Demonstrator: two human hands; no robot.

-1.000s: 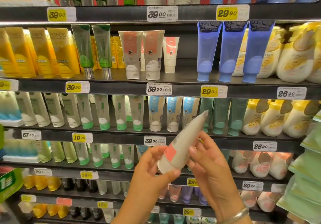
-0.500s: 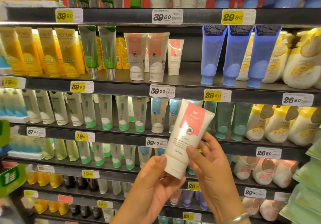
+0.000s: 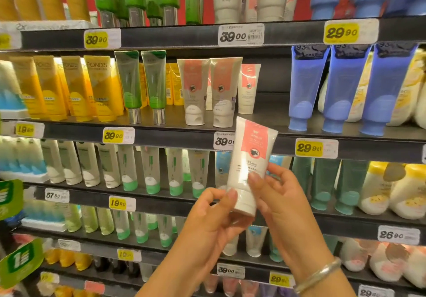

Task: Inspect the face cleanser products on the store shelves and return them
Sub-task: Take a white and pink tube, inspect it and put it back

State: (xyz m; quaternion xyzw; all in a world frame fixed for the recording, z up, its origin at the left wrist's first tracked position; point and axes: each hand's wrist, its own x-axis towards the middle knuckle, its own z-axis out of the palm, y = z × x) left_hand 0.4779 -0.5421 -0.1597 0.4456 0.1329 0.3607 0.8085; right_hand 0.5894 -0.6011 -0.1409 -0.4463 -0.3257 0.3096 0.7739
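A white cleanser tube with a coral label (image 3: pixel 250 158) stands upright, cap down, in front of the shelves. My left hand (image 3: pixel 212 223) grips its cap end from below and the left, thumb on the front. My right hand (image 3: pixel 281 204) pinches the tube's lower body from the right, thumb across the front. Matching coral-label tubes (image 3: pixel 208 89) stand on the shelf (image 3: pixel 265 133) just above, with a gap to their right.
Shelves full of tubes fill the view: yellow tubes (image 3: pixel 76 89) and green tubes (image 3: pixel 140 82) at left, blue tubes (image 3: pixel 341 84) at right, green-capped white tubes (image 3: pixel 129 165) below. Price tags line the shelf edges. A silver bangle (image 3: pixel 320 273) circles my right wrist.
The tube has been turned from tilted edge-on to upright with its coral label facing me, and both hands have lifted it slightly toward the shelf.
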